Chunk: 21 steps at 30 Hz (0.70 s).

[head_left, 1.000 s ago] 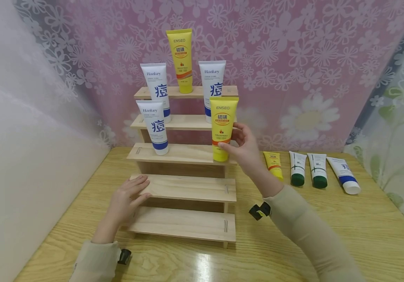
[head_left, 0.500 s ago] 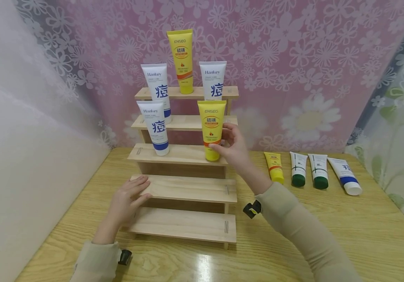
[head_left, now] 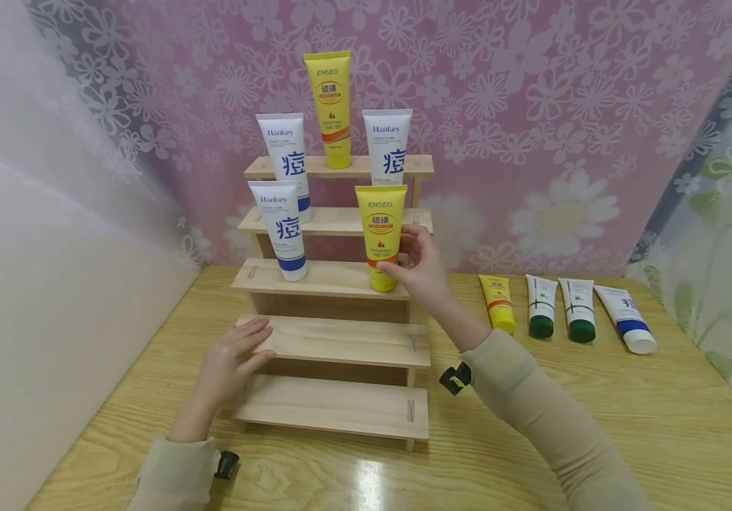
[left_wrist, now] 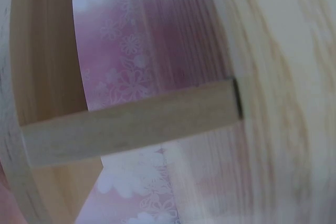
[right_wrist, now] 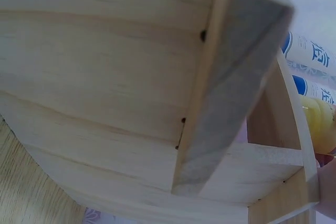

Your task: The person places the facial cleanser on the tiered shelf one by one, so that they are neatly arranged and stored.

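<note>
A stepped wooden rack [head_left: 334, 337] stands mid-table in the head view. My right hand [head_left: 426, 273] pinches a yellow squeeze tube [head_left: 381, 231] low down, thumb in front and fingers behind. The tube is upright, cap down, at the right part of the middle shelf [head_left: 334, 275]; in the right wrist view the yellow tube [right_wrist: 315, 121] shows only partly. A white tube with a blue band [head_left: 279, 227] stands at that shelf's left. My left hand [head_left: 228, 362] rests with extended fingers on the left end of the second shelf from the bottom [head_left: 340, 339].
Higher up stand two white tubes, one left [head_left: 284, 152] and one right [head_left: 388, 145], and a yellow tube [head_left: 330, 110] on top. Right of the rack lie a small yellow tube [head_left: 497, 301], two green-capped tubes [head_left: 541, 305] and a white tube [head_left: 624, 316]. A floral curtain hangs behind.
My right hand has moved left along the middle shelf with the yellow tube, then nearly stopped. My left hand has stayed on the rack.
</note>
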{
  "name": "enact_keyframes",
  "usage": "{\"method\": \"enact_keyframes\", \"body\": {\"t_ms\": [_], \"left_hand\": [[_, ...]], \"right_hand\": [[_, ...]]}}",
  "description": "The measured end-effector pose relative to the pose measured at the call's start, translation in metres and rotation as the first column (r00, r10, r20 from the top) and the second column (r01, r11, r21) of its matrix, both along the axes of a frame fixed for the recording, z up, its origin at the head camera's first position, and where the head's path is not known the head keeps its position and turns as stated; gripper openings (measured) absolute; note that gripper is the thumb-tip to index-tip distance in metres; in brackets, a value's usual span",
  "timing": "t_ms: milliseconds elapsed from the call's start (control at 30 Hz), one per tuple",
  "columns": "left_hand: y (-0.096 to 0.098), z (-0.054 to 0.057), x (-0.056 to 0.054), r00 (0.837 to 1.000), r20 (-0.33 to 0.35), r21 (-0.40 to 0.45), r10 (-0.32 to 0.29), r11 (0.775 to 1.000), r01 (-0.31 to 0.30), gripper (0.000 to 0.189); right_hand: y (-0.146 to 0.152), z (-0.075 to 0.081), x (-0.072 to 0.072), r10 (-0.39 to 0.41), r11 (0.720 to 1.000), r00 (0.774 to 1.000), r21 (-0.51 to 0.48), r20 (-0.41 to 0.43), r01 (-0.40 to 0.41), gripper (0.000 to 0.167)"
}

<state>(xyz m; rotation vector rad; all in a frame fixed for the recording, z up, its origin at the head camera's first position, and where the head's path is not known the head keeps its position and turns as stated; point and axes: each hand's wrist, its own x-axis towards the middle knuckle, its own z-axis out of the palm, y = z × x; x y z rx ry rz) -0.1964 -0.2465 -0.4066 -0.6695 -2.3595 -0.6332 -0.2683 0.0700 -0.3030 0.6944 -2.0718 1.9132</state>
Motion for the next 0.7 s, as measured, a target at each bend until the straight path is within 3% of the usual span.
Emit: {"method": "enact_keyframes", "body": {"t_ms": [700], "left_hand": [[0.0011, 0.002, 0.0011, 1.0, 0.008, -0.002, 0.0, 1.0, 0.0, 0.04]], "right_hand": [[-0.002, 0.0009, 0.0012, 0.018, 0.999, 1.0, -0.049, 0.005, -0.017, 0.053]]}}
